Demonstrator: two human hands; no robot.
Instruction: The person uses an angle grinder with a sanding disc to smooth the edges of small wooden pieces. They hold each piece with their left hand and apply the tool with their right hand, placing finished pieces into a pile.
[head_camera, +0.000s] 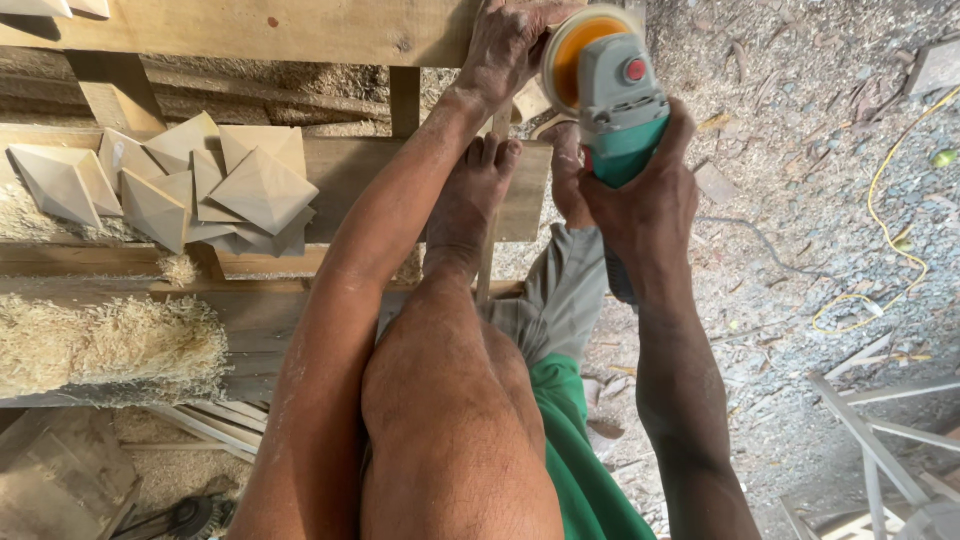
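1. Head view: the right hand (645, 195) is wrapped tight around the body of a teal and grey angle grinder (612, 100), whose orange sanding disc (572, 55) faces the left hand.
2. The left hand (505, 45) is closed down over a small wooden piece (530, 103) at the top edge of the view, right beside the disc; most of that piece is hidden under the fingers.
3. A bare foot (475, 190) is planted on a plank of the wooden bench (345, 165), toes pointing up toward the work, bracing things.
4. To my eye, doing this well means keeping fingertips clear of the disc's rim, light pressure, and the yellow cable (885, 215) trailing away on the ground.
5. Off to the left, a stack of pyramid-faced wooden blocks (215, 185) sits on the bench, with a heap of wood shavings (110, 345) lower down.
6. Sawdust covers the ground (800, 130) on the right.
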